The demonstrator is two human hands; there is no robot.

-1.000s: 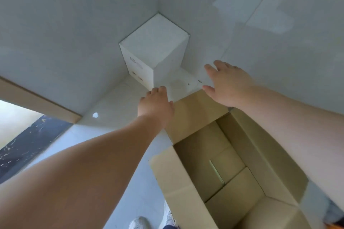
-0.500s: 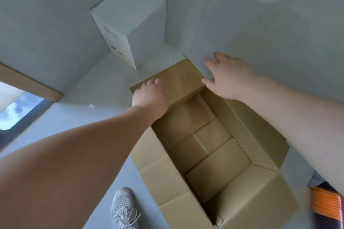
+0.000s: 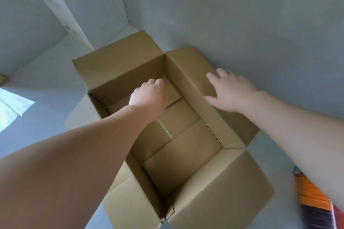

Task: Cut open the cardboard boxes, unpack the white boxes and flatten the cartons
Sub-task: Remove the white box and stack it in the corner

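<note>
Carton: an open brown cardboard carton (image 3: 186, 154) stands on the pale floor (image 3: 46, 80) against the grey wall (image 3: 242, 15), all four flaps folded outward, nothing inside.
White box: one tall white box (image 3: 74, 2) stands in the corner, just beyond the carton's far flap.
Left hand: the left hand (image 3: 149, 96) reaches into the carton, fingers loosely curled, grasping nothing.
Right hand: the right hand (image 3: 230, 91) lies flat, fingers spread, on the wall-side flap.
Nearby: an orange-striped object (image 3: 312, 197), blurred, beside the carton's near right corner.
Change: half a second ago the left hand rested on the far flap; the shoe then visible left of the carton is out of frame.
</note>
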